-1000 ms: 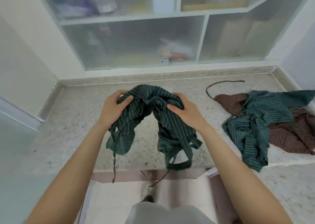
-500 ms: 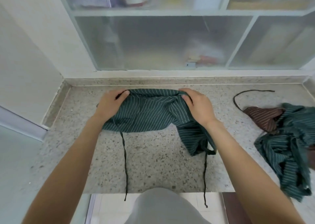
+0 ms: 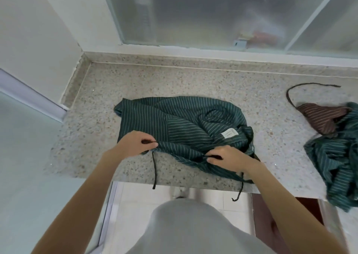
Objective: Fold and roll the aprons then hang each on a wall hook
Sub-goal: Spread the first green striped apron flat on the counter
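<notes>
Green apron (image 3: 180,122) lies mid-frame on the speckled stone desk (image 3: 93,137); dark green cloth with thin pale stripes, rumpled, a patch with stripes running crosswise near its middle, a small pale label (image 3: 228,133) to the right of centre; near edge bunched between the two hands. Left hand (image 3: 133,144) pinches the near left edge, fingers curled on the cloth; right hand (image 3: 229,158) grasps the near right edge the same way. One dark tie string (image 3: 154,169) hangs from the left grip over the desk's front edge; a second string (image 3: 239,191) dangles lower right of centre. At the right of the frame a brown striped apron (image 3: 321,118) lies partly under another green apron (image 3: 337,161), its dark cord (image 3: 302,85) looping toward the upper right. Frosted cabinet doors (image 3: 193,11) fill the top.
</notes>
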Action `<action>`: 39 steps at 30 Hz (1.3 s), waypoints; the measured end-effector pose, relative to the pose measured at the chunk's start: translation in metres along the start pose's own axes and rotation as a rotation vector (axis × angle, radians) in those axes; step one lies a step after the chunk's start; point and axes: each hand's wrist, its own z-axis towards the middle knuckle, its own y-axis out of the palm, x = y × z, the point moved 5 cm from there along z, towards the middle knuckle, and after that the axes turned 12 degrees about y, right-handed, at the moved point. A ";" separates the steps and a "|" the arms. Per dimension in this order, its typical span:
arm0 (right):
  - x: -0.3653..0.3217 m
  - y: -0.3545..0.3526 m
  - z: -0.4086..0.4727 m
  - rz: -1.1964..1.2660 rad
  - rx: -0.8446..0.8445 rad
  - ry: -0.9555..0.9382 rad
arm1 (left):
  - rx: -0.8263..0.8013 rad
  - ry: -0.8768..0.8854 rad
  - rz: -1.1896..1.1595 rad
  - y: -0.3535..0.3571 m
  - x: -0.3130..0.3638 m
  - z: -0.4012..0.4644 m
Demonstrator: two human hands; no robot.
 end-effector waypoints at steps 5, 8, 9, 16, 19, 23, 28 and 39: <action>0.001 -0.012 -0.016 0.243 0.322 -0.083 | -0.350 -0.063 0.148 0.039 -0.004 -0.028; 0.001 -0.031 -0.015 0.253 0.530 -0.105 | -0.468 -0.138 0.187 0.052 -0.005 -0.046; 0.000 -0.033 -0.011 0.233 0.555 -0.096 | -0.464 -0.153 0.192 0.055 -0.007 -0.051; -0.001 0.018 0.019 -0.132 0.303 0.119 | -0.103 -0.129 -0.036 0.064 -0.021 -0.052; -0.006 0.031 0.015 -0.190 0.347 0.131 | 0.135 -0.028 0.014 0.059 -0.021 -0.032; -0.029 0.048 0.007 -0.301 0.399 -0.081 | 0.247 0.077 0.156 0.057 -0.016 0.006; -0.030 0.062 0.016 -0.451 0.325 -0.155 | -0.041 -0.023 0.367 0.063 -0.043 0.026; 0.056 -0.010 0.033 -0.710 0.290 0.502 | -0.227 0.013 0.553 0.079 -0.028 0.023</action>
